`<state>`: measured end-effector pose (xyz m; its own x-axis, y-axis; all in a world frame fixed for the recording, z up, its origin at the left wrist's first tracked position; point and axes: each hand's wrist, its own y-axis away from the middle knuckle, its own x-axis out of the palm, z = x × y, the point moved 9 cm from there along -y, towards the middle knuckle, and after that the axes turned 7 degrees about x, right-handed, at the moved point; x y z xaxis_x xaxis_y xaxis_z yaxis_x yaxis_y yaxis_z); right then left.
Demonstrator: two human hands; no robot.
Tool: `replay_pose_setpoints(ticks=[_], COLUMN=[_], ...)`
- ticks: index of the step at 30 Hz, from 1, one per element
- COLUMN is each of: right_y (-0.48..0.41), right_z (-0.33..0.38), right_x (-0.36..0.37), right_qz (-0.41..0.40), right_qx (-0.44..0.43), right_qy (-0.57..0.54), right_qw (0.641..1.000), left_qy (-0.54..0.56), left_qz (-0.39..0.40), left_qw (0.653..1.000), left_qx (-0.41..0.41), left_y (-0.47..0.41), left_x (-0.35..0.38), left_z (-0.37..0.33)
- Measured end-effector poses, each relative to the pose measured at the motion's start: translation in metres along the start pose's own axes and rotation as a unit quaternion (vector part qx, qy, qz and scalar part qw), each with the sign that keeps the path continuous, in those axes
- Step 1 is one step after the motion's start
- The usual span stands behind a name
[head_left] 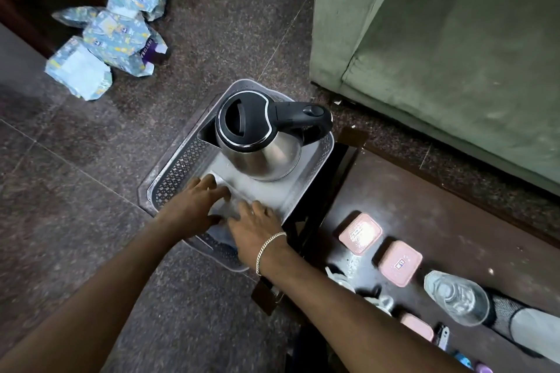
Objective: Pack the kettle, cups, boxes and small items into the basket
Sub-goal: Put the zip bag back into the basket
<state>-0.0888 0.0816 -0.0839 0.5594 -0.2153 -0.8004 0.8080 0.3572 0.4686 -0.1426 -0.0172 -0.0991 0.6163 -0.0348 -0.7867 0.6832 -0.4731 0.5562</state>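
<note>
The kettle [257, 139] already stands in the basket [175, 172], just beyond both hands' fingers [212, 188], which press flat, holding nothing. Pink boxes [360, 233] and a glass [457, 297] wait on the table [454, 221], right of them.

**Dim, soft light with blur at the edges**

The scene is dimly and evenly lit, with weak shadows. The kettle [257, 142] carries pale glare on its steel side. Wide-angle bending curves the sofa [439, 39] edges. The fingers [212, 188] and lower-right tabletop [439, 236] items look smeared.
</note>
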Motion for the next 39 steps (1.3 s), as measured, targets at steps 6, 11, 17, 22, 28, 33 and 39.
replay_pose_setpoints(ticks=[6, 11, 17, 22, 28, 33, 39], right_y=[-0.007, -0.001, 0.004, 0.007, 0.035, 0.098, 0.178], right_z=[0.005, 0.002, 0.002, 0.005, 0.004, -0.026, -0.151], right_x=[0.006, 0.010, 0.012, 0.014, 0.000, -0.043, -0.039], right_qz=[0.007, 0.027, 0.041, 0.035, -0.011, -0.161, -0.273], right_qx=[-0.017, -0.014, -0.018, -0.023, -0.057, -0.068, 0.080], right_qy=[0.029, 0.040, 0.071, 0.101, 0.079, -0.069, -0.166], right_qw=[0.999, 0.999, 0.996, 0.994, 0.995, 0.982, 0.944], left_qy=[0.009, 0.020, 0.002, -0.025, -0.085, -0.090, 0.009], left_qz=[-0.020, -0.027, -0.028, -0.028, -0.091, -0.275, -0.403], left_qw=[0.999, 0.997, 0.993, 0.986, 0.969, 0.949, 0.911], left_qx=[-0.033, -0.072, -0.113, -0.163, -0.212, -0.126, 0.090], left_y=[0.000, 0.007, 0.014, 0.020, 0.037, 0.057, 0.054], left_x=[0.003, 0.005, 0.006, 0.001, -0.014, -0.034, -0.028], left_z=[0.011, 0.018, 0.022, 0.021, -0.011, -0.075, -0.191])
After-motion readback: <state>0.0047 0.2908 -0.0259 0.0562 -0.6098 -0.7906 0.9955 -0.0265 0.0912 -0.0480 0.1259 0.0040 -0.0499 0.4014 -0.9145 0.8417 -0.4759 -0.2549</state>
